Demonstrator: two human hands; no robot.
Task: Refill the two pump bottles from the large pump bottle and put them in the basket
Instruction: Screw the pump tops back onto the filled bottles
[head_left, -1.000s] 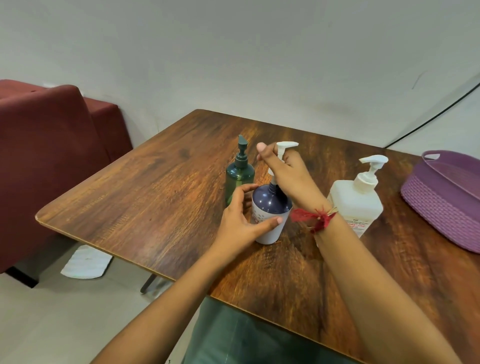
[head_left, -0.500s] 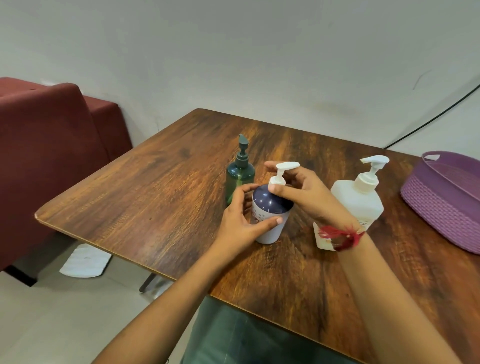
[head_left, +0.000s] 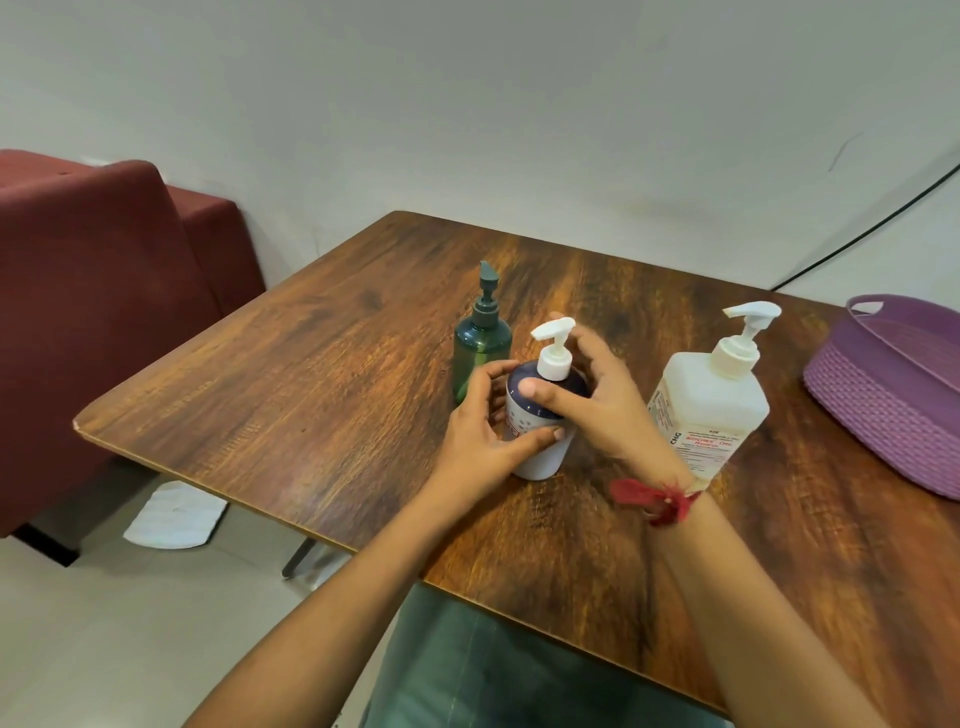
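Note:
A white bottle with a dark blue top and a white pump (head_left: 540, 415) stands upright at the middle of the wooden table (head_left: 322, 384). My left hand (head_left: 485, 441) grips its body from the left. My right hand (head_left: 597, 395) curls round its shoulder from the right, thumb across the dark top below the pump collar. A small green pump bottle (head_left: 480, 338) stands just behind and to the left. The large translucent white pump bottle (head_left: 711, 395) stands to the right, touching my right wrist area. The purple woven basket (head_left: 893, 400) sits at the table's right edge.
A dark red sofa (head_left: 104, 312) stands to the left of the table. A white sheet (head_left: 174, 517) lies on the floor under the table's left corner. A black cable (head_left: 872, 218) runs along the wall at the right. The table's near edge is close to my body.
My right hand has come down from the white pump head to the bottle's shoulder. The pump now sits seated on the bottle. My left hand has kept its hold on the body.

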